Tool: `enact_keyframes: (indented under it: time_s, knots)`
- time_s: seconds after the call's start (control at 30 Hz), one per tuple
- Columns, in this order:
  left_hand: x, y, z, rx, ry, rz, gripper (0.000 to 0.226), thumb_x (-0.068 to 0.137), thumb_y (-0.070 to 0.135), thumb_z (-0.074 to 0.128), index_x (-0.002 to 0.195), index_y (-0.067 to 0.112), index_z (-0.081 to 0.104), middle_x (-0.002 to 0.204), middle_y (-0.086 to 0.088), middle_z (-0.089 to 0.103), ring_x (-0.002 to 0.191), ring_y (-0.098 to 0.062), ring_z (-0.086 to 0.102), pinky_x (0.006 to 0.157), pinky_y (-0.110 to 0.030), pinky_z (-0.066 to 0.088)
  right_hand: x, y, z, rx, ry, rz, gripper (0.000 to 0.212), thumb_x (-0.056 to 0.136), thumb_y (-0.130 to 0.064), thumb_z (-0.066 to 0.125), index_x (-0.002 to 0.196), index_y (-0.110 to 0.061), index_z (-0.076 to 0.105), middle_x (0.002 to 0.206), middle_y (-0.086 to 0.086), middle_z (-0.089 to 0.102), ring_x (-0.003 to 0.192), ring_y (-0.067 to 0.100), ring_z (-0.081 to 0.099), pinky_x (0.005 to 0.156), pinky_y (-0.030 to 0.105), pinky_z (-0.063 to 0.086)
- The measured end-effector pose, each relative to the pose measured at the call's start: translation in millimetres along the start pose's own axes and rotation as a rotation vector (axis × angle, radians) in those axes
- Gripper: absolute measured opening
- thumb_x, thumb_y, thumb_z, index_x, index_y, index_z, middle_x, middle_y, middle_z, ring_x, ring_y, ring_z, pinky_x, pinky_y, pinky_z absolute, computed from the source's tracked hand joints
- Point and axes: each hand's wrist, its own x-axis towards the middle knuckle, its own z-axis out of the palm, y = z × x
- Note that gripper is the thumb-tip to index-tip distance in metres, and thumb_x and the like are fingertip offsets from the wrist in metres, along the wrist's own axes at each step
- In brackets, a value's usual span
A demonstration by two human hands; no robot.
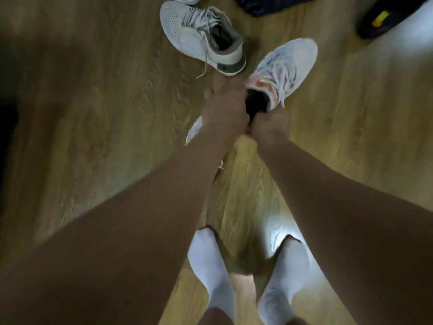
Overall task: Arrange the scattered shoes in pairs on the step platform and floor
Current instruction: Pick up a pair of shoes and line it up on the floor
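In the right hand (267,124), a white orange-flecked sneaker (288,64); beyond the left hand (223,106), a white perforated sneaker (187,31), olive-grey heel. Yellow-brown wood-grain floor (105,113), white socks (210,261).

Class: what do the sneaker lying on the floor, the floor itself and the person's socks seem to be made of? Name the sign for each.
The sneaker on the floor: white perforated, mesh-like fabric, matte, with woven laces and a smoother grey-green heel band.
The floor: wood or wood-look planks with a slight sheen; grain shows, but real timber is uncertain.
The socks: probably soft white knit fabric; too blurred to see texture.
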Motion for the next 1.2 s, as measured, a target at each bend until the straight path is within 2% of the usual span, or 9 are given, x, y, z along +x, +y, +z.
enact_keyframes:
  time_s: [0.13,0.27,0.5,0.63,0.7,0.8,0.87,1.03,1.2]
  knots:
    - [-76.5,4.1,35.2,-0.19,-0.215,-0.163,0.051,0.084,0.013,0.058,0.13,0.007,0.038,0.134,-0.019,0.037,0.121,-0.038,0.042,0.095,-0.041,0.039,-38.0,41.8,-39.7,-0.449,0.083,-0.051,0.03,0.085,-0.013,0.053,0.112,-0.003,0.062,0.104,0.017,0.068,0.094,0.033,0.066,0.076,0.038,0.056]
    - [-109.6,-10.2,63.5,-0.145,-0.386,-0.166,0.038,0.092,0.015,0.048,0.128,0.003,0.045,0.128,-0.021,0.053,0.12,-0.035,0.048,0.095,-0.041,0.042,-57.2,85.7,-45.1,-0.735,0.032,0.022,0.027,0.088,-0.012,0.052,0.11,0.0,0.06,0.107,0.016,0.067,0.101,0.03,0.064,0.071,0.03,0.049]
    - [-107.2,-64.5,86.5,-0.134,-0.293,-0.432,0.035,0.09,0.024,0.051,0.122,0.01,0.053,0.118,-0.013,0.06,0.107,-0.032,0.06,0.082,-0.037,0.052,-62.5,129.3,4.5,-0.989,-0.106,-0.157,0.027,0.092,-0.013,0.044,0.114,-0.002,0.055,0.113,0.016,0.064,0.106,0.032,0.06,0.073,0.032,0.043]
    - [-105.3,-98.4,81.5,-0.278,0.102,-0.548,0.032,0.086,0.026,0.053,0.114,0.014,0.063,0.111,-0.01,0.065,0.101,-0.029,0.062,0.074,-0.031,0.048,-54.0,143.8,25.9,-0.952,-0.078,-0.156,0.028,0.091,-0.013,0.046,0.115,-0.003,0.055,0.114,0.016,0.064,0.108,0.032,0.059,0.069,0.031,0.038]
    - [-98.5,-114.1,81.3,-0.316,0.171,-0.571,0.042,0.081,0.019,0.056,0.123,0.013,0.055,0.121,-0.012,0.058,0.109,-0.03,0.057,0.079,-0.035,0.047,-51.0,151.2,30.6,-0.922,-0.033,-0.138,0.027,0.09,-0.014,0.047,0.113,-0.004,0.056,0.112,0.016,0.064,0.105,0.031,0.06,0.066,0.029,0.036]
    - [-76.4,-127.3,91.1,-0.268,-0.111,-0.606,0.058,0.088,0.021,0.056,0.14,0.007,0.034,0.137,-0.016,0.047,0.123,-0.033,0.048,0.094,-0.041,0.044,-43.6,157.1,32.5,-0.88,-0.002,-0.13,0.027,0.092,-0.016,0.045,0.115,-0.006,0.055,0.111,0.016,0.064,0.101,0.032,0.061,0.064,0.03,0.039]
    - [-61.8,-131.3,97.7,-0.122,-0.252,-0.528,0.047,0.094,0.017,0.051,0.136,0.001,0.038,0.135,-0.02,0.049,0.122,-0.034,0.049,0.095,-0.038,0.042,-35.7,155.9,33.0,-0.94,-0.036,-0.177,0.025,0.093,-0.014,0.043,0.114,-0.006,0.055,0.11,0.016,0.064,0.101,0.033,0.061,0.065,0.031,0.04]
    - [-57.6,-130.0,99.6,0.237,-0.286,-0.33,0.04,0.095,0.011,0.049,0.131,-0.004,0.041,0.131,-0.025,0.049,0.122,-0.038,0.049,0.096,-0.039,0.041,-28.4,139.4,25.8,-0.999,-0.093,-0.219,0.024,0.092,-0.011,0.043,0.11,-0.006,0.058,0.11,0.016,0.064,0.104,0.033,0.061,0.068,0.029,0.039]
    - [-104.3,-94.5,67.3,0.1,-0.273,-0.388,0.037,0.09,0.016,0.054,0.124,0.002,0.05,0.124,-0.022,0.054,0.116,-0.034,0.052,0.088,-0.035,0.043,-60.8,109.0,-26.5,-0.961,-0.061,-0.172,0.023,0.091,-0.012,0.044,0.108,-0.005,0.058,0.108,0.016,0.063,0.1,0.032,0.061,0.066,0.029,0.04]
